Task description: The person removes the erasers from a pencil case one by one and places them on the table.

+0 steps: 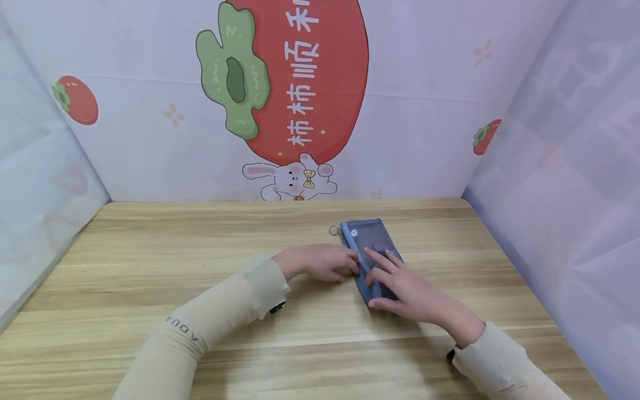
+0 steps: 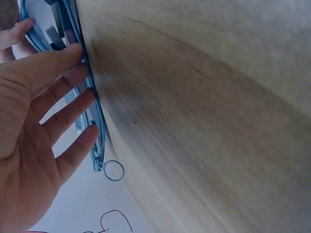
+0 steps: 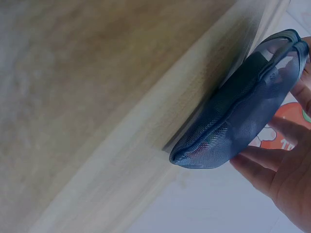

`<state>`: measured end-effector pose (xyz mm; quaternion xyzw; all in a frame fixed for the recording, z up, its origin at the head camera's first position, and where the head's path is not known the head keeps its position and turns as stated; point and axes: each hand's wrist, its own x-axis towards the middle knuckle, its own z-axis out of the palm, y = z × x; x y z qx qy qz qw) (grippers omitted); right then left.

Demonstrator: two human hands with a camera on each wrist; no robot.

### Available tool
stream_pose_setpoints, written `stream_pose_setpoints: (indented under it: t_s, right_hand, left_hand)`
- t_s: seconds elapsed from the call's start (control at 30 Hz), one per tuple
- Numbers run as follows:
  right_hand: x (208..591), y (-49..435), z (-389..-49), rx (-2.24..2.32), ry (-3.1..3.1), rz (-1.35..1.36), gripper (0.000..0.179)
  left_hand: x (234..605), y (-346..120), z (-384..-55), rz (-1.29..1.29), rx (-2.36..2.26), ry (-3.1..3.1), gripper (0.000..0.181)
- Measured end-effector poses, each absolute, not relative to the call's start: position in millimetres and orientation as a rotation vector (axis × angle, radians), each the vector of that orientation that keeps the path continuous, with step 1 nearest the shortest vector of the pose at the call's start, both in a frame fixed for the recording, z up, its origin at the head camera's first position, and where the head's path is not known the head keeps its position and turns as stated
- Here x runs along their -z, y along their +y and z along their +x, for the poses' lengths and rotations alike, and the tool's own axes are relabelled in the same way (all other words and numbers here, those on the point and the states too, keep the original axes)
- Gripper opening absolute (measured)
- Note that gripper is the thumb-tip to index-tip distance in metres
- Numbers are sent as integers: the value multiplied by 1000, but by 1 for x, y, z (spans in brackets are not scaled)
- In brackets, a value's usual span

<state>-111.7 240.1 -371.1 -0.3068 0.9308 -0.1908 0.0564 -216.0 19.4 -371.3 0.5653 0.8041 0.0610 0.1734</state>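
A dark blue mesh zip pouch (image 1: 367,236) lies on the table, with a round white mark and a metal ring (image 2: 114,171) at its far end. My left hand (image 1: 327,262) reaches to the pouch's zip side, its fairly straight fingers spread and their tips at the zip edge. Past the left thumb, in the left wrist view, the mouth gapes and small dark items (image 2: 56,36) show inside. My right hand (image 1: 412,289) is over the near half of the pouch, thumb and forefinger pinching the upper edge of the mouth, the other fingers lying on the mesh.
The wood-grain table (image 1: 165,239) extends around both arms. Behind it hangs a white sheet printed with a large red persimmon (image 1: 330,111) and a rabbit (image 1: 295,178). Pale sheets (image 1: 565,194) enclose both sides. Both forearms wear light sleeves (image 1: 220,311).
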Motion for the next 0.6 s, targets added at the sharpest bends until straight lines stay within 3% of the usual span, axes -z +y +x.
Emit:
stream_pose_setpoints:
  t_s: [0.17,0.47,0.57,0.6]
  right_hand:
    - [369,244,-110,596,2900,-911,29]
    - [360,252,-109,540,2898,-995,68]
    - [359,254,-111,560,2909,-991,70]
    - [359,255,-111,573,2914,-980,63]
  left_hand:
    - [374,22,-215,1565,-170,2354,32]
    - [376,29,-213,1529,-123,2465,29]
    - [377,30,-213,1568,-105,2482,28]
    - [378,30,-213,1588,-97,2491,27]
